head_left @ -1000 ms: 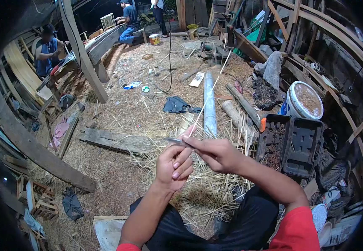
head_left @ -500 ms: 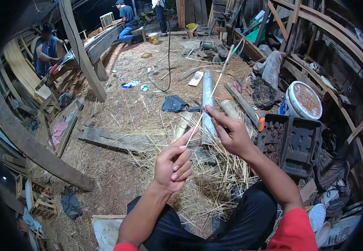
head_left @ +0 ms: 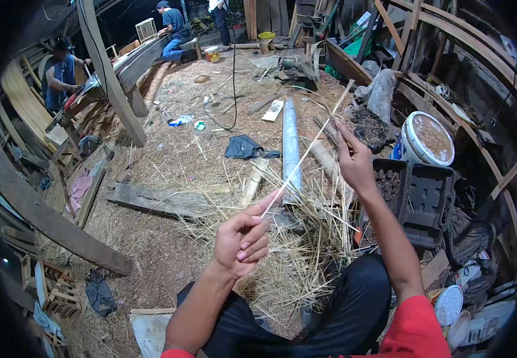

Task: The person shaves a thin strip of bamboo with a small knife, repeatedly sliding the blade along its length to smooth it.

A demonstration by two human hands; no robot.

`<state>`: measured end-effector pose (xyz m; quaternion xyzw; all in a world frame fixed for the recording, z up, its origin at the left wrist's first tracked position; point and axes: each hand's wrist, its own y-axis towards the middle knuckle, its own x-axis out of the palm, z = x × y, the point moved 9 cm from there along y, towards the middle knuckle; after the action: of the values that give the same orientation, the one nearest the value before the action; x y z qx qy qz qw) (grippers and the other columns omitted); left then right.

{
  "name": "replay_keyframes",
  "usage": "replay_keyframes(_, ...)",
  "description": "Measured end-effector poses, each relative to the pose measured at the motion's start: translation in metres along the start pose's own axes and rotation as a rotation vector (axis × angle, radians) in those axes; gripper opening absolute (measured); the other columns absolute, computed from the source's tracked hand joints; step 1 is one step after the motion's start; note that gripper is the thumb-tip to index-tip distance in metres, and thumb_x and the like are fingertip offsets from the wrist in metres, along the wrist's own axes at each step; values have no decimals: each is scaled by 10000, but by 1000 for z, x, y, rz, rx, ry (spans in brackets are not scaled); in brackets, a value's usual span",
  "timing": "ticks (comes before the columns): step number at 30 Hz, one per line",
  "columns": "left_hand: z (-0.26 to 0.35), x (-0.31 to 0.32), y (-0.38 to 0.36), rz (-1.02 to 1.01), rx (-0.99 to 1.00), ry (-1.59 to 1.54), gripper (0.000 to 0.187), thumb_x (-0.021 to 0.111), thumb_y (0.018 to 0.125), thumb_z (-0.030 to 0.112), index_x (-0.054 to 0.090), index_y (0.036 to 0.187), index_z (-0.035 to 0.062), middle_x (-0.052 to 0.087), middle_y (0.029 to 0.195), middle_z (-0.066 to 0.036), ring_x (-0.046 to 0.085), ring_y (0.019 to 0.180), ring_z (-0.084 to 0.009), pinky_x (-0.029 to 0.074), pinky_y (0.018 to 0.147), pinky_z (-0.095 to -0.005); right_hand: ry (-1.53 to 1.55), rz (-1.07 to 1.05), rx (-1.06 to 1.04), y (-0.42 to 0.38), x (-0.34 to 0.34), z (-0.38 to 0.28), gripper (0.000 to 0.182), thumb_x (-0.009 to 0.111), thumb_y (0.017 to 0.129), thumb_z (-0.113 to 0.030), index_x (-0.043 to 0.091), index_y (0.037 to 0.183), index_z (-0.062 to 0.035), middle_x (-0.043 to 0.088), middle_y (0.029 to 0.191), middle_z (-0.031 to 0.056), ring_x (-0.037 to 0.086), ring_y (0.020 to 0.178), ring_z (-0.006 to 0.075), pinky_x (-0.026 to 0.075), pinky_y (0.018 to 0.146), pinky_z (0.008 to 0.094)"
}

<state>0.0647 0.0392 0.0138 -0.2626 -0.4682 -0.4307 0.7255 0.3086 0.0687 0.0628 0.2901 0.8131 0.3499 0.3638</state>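
Observation:
A long, thin bamboo strip (head_left: 306,152) slants up and away to the right from my left hand (head_left: 243,241). That hand is closed on its near end, with the index finger stretched along it. Farther up the strip is my right hand (head_left: 354,158), its fingers pinched together. It seems to hold a small dark knife, mostly hidden by the fingers. A thin curl lies by the strip near these fingertips. Below both hands, a heap of loose bamboo slivers (head_left: 294,256) covers the ground between my knees.
A grey pole (head_left: 291,143) lies ahead, beside a black plastic piece (head_left: 246,147). On the right stand an open black case (head_left: 428,206) and a white bucket (head_left: 410,149). A wooden beam (head_left: 163,201) lies left. Co-workers (head_left: 64,77) are at a bench farther back.
My right hand has moved up and right along the strip, away from my left hand. The left hand stays nearly in place, still gripping the strip. The view has shifted slightly.

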Motion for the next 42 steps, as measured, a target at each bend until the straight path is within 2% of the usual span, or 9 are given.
replay_keyframes(2,8,-9,2,94,60,38,614,302,889,51,253,1499,9,335,508,9,288,326,-79,276,306,-205,26,-44,37,-2,5,2,355,524,968,-135,574,1292,1,701,1056,175,661,690,217,517,649,345)
replay_keyframes(6,17,-23,8,168,132,26,573,312,893,60,326,1463,10,342,514,11,296,333,-75,280,312,-210,184,-603,134,-43,47,-83,341,554,930,-97,603,1262,-38,668,831,150,665,704,232,511,626,362)
replay_keyframes(8,14,-24,6,183,127,-35,536,310,911,69,362,1443,30,346,508,19,297,335,-73,272,312,-207,314,-562,-259,-58,55,-133,396,594,886,-77,592,1282,-78,650,806,159,652,680,277,511,612,375)
replay_keyframes(19,10,-11,0,176,72,-152,216,326,943,87,539,982,73,341,484,40,286,312,-70,254,303,-207,129,-688,-296,-65,64,-142,558,630,830,-10,534,1371,-113,631,777,126,635,655,285,512,617,372)
replay_keyframes(25,13,-12,0,170,100,-122,165,324,946,92,469,868,101,333,474,44,296,312,-57,258,304,-204,117,-606,-330,-68,66,-139,614,629,846,-108,470,1426,-229,575,714,92,609,614,268,506,566,384)
replay_keyframes(30,14,-26,3,157,126,-129,377,298,943,88,462,1277,25,325,476,46,282,309,-56,253,301,-198,112,-560,-322,-62,68,-125,606,623,863,-124,460,1432,-257,569,710,96,604,602,275,497,566,399)
replay_keyframes(34,10,-6,1,56,96,-111,578,275,923,65,228,1495,-5,328,483,26,296,319,-67,266,302,-204,72,-398,-44,-34,54,-75,428,591,873,-16,601,1296,-80,687,916,174,670,706,221,529,672,323)
replay_keyframes(37,3,-4,0,77,34,-60,603,278,906,57,211,1500,-13,319,479,34,287,317,-57,261,305,-196,135,-273,16,-25,42,-47,373,562,911,-77,602,1281,-101,679,1039,214,687,905,348,531,779,362)
replay_keyframes(42,-2,-2,1,70,-24,32,601,276,907,55,215,1501,-10,311,480,39,273,318,-49,259,303,-191,20,-256,150,-14,30,-33,340,548,941,-106,609,1274,-87,660,1143,190,682,1001,313,522,849,342)
